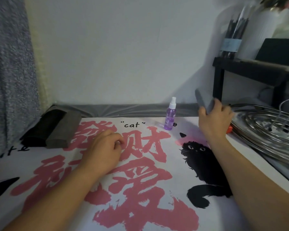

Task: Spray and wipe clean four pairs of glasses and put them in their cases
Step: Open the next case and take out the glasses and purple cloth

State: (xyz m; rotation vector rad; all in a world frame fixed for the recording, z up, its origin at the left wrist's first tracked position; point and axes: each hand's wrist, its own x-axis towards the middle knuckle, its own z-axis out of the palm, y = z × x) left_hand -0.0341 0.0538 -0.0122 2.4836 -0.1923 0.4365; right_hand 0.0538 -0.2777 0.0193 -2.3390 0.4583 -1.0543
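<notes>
My right hand [213,120] grips a grey glasses case [204,100] and holds it tilted in the air above the table's right side. A purple spray bottle [170,115] with a white nozzle stands upright just left of that hand. My left hand [105,149] rests on the printed cloth with fingers loosely curled and nothing in it. At the far left lie a grey case [63,132] and a black case [40,129] side by side. No glasses show in this view.
A white cloth with pink characters and a black cat print [202,164] covers the table [107,180]. Stacked metal dishes with a wire rack [267,127] sit at the right edge. A black shelf [250,70] stands behind them. A grey curtain [8,72] hangs at left.
</notes>
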